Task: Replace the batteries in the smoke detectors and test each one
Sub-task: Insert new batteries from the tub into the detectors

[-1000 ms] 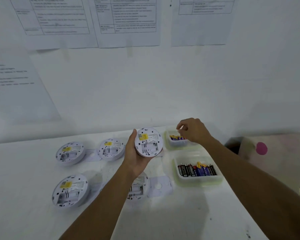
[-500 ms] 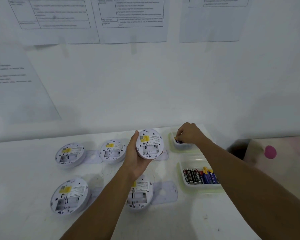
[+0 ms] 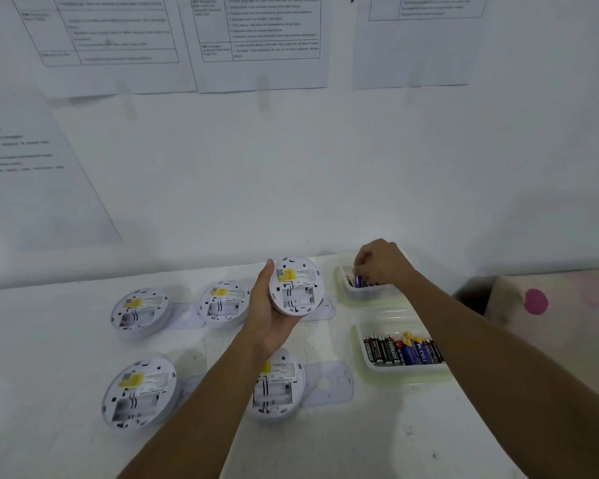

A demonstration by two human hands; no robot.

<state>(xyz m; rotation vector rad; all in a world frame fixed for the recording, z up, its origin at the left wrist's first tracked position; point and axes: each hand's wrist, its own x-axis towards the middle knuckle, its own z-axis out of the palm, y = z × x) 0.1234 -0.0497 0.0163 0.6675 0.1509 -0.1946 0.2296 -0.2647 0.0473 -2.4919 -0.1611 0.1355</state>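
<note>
My left hand holds a round white smoke detector above the table, back side up, its battery bay open and empty. My right hand reaches into the far small tray and pinches a purple battery with its fingertips. Several other detectors lie back side up on the white table: one at far left, one beside it, one at near left and one partly hidden under my left forearm.
A nearer clear tray holds a row of black, red and blue batteries. Flat white mounting plates lie next to the detectors. Printed sheets hang on the white wall behind. A cloth with a pink dot lies beyond the table's right edge.
My right hand has dipped from above the far tray into it and now pinches a purple battery. My left hand has kept the detector in about the same place.
</note>
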